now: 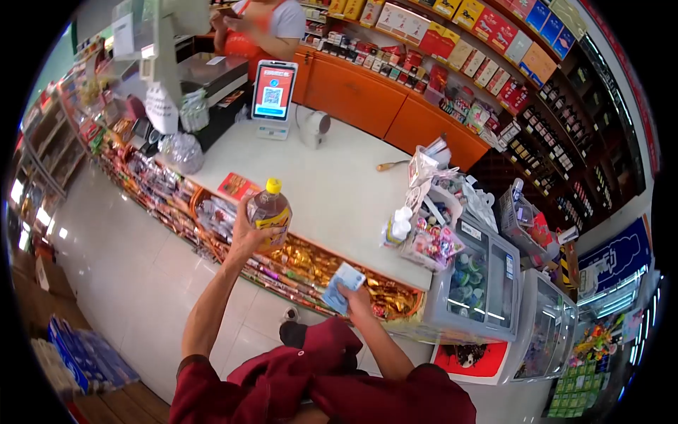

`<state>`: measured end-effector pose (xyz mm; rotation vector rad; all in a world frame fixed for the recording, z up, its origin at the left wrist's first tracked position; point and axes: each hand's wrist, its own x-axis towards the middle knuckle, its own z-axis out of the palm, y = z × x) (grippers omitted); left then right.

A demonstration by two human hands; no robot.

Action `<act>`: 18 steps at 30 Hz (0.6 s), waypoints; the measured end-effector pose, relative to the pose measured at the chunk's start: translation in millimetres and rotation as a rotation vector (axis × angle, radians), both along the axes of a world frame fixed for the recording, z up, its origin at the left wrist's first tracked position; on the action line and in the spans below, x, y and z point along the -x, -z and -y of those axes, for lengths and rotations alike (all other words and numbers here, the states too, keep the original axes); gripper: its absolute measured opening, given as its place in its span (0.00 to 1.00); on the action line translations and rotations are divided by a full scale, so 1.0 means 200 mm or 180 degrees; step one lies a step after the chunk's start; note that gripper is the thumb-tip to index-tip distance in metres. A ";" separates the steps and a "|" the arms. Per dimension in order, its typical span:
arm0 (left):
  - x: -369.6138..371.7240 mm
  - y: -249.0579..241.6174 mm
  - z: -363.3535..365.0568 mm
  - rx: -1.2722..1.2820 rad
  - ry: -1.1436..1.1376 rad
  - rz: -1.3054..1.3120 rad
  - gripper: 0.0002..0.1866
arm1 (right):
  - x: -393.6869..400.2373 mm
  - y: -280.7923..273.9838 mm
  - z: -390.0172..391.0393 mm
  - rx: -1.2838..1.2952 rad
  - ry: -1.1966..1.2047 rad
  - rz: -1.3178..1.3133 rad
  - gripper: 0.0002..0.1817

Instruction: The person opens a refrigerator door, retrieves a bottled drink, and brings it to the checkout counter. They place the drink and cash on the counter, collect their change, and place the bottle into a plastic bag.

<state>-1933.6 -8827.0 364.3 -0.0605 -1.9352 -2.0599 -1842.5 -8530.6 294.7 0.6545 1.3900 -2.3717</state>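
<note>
My left hand is wrapped round a bottle of brown drink with a yellow cap and a yellow label. The bottle is upright at the front edge of the white counter. In my right hand a blue banknote is pinched, held low in front of the snack shelf below the counter top. A red card or packet lies on the counter beside the bottle.
A payment screen with a QR code and a white scanner stand on the counter. Behind it is a person in a red apron. Baskets of small goods and a glass-topped freezer are at right.
</note>
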 end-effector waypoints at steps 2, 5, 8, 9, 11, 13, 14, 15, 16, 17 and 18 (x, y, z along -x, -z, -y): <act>0.27 0.01 -0.04 0.0087 0.0040 0.0060 0.46 | 0.28 -0.03 0.04 -0.0604 -0.0027 -0.0294 0.08; 0.65 0.16 -0.07 0.0601 -0.0251 0.0254 0.45 | 0.66 -0.02 0.07 -0.1059 -0.0008 -0.0146 0.08; 0.88 0.26 -0.11 0.0446 -0.0356 -0.0028 0.46 | 0.88 0.05 0.04 -0.1425 0.0019 0.0041 0.08; 0.94 0.29 -0.14 0.0357 -0.0305 -0.0119 0.49 | 0.93 0.11 0.05 -0.1460 0.0191 0.0035 0.09; 1.05 0.40 -0.17 0.0027 -0.0168 -0.0185 0.50 | 0.96 0.10 0.09 -0.1460 0.0372 0.0013 0.09; 1.14 0.43 -0.23 -0.0484 0.0085 -0.0118 0.53 | 1.00 0.20 0.11 -0.1321 0.0825 -0.0392 0.10; 1.20 0.44 -0.24 -0.0499 0.0110 -0.0112 0.53 | 1.02 0.20 0.11 -0.1338 0.0849 -0.0385 0.10; 1.27 0.46 -0.25 -0.0171 0.0137 -0.0080 0.54 | 1.04 0.22 0.10 -0.1153 0.0831 -0.0461 0.11; 1.32 0.50 -0.25 0.0157 0.0165 -0.0040 0.55 | 1.05 0.24 0.11 -0.0968 0.0810 -0.0529 0.11; 1.38 0.51 -0.25 0.0318 0.0241 0.0013 0.58 | 1.08 0.24 0.11 -0.0979 0.0825 -0.0512 0.11; 1.41 0.53 -0.24 0.0316 0.0273 0.0028 0.58 | 1.12 0.24 0.11 -0.1199 0.0738 -0.0640 0.12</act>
